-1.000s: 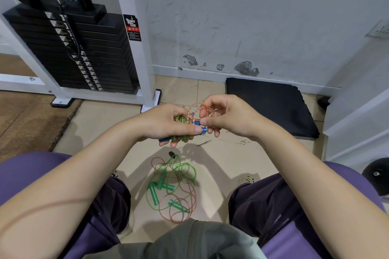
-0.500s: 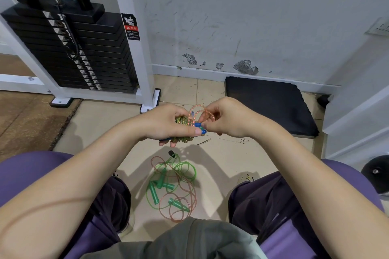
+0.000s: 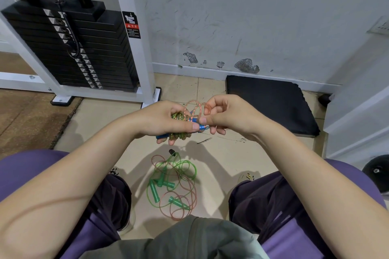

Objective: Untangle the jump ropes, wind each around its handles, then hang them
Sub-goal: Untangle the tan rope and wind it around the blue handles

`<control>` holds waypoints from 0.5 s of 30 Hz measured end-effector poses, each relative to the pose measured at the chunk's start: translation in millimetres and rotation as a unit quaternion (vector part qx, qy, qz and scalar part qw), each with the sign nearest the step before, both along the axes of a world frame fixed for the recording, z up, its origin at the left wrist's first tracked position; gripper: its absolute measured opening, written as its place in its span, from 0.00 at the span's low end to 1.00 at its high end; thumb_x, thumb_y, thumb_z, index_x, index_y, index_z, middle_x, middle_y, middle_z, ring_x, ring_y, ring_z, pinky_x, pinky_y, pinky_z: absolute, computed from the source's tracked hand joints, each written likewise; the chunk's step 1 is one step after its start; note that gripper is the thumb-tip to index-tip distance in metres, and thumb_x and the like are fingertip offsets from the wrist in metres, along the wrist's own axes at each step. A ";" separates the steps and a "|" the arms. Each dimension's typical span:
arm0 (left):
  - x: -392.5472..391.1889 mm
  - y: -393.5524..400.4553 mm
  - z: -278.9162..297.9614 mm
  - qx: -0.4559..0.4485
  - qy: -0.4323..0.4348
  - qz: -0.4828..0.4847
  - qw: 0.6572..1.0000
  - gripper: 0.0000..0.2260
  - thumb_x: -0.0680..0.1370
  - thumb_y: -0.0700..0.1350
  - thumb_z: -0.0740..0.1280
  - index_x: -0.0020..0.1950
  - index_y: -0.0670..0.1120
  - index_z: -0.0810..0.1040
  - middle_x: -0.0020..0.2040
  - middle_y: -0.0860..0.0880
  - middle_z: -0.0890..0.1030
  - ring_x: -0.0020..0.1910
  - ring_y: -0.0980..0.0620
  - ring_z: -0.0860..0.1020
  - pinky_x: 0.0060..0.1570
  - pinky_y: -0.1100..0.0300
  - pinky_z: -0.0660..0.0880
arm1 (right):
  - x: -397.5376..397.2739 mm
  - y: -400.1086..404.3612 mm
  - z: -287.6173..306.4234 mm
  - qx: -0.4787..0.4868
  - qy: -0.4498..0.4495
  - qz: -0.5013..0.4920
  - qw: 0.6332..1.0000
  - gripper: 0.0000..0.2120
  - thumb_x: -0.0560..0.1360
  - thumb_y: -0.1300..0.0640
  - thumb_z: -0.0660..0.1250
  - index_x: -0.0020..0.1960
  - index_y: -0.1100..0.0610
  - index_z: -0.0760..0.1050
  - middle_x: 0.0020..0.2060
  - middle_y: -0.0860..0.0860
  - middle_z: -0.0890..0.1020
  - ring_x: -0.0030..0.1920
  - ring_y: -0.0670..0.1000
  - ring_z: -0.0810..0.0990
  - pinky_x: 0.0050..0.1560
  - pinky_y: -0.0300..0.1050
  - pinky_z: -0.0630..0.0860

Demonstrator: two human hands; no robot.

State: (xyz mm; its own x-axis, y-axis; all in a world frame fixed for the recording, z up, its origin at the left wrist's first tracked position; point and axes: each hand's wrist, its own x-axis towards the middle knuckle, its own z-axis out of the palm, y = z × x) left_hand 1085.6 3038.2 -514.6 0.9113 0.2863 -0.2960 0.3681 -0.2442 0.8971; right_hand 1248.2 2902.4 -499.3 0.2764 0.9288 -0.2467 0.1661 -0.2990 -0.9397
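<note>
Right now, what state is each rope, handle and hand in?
Blue-handled rope: mostly wound around its handles, last loops loose.
Blue handles: held together.
Left hand: grips the wound bundle.
Right hand: pinches the loose rope end.
Green ropes: still tangled on the floor.

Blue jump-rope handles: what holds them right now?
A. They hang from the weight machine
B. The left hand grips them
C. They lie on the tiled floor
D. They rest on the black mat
B: the left hand grips the blue plastic jump-rope handles, wound with speckled rope, while the right hand pinches a loose orange loop beside them.
</note>
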 end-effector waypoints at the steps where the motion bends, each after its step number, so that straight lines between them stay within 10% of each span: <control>1: 0.1 0.0 0.6 -0.004 -0.004 0.002 1.000 0.14 0.70 0.56 0.76 0.45 0.47 0.81 0.34 0.48 0.82 0.27 0.49 0.78 0.21 0.62 0.68 | -0.5 0.4 -0.3 0.005 0.000 -0.006 1.000 0.09 0.70 0.68 0.74 0.44 0.63 0.73 0.25 0.54 0.76 0.23 0.50 0.73 0.23 0.38 0.67; 15: 1.0 -1.9 -1.6 0.019 -0.001 0.023 1.000 0.18 0.69 0.60 0.75 0.43 0.46 0.81 0.33 0.46 0.81 0.25 0.48 0.76 0.22 0.62 0.68 | -2.7 -2.3 6.8 0.014 -0.039 0.027 0.999 0.08 0.69 0.59 0.77 0.45 0.57 0.80 0.32 0.52 0.75 0.29 0.46 0.73 0.27 0.33 0.67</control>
State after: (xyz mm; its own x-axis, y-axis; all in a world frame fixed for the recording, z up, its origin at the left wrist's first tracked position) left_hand 1086.7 3036.3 -516.2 0.8976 0.3389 -0.2820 0.3776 -0.2607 0.8885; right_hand 1245.6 2900.1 -492.5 0.2436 0.9489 -0.2006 0.2544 -0.2621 -0.9309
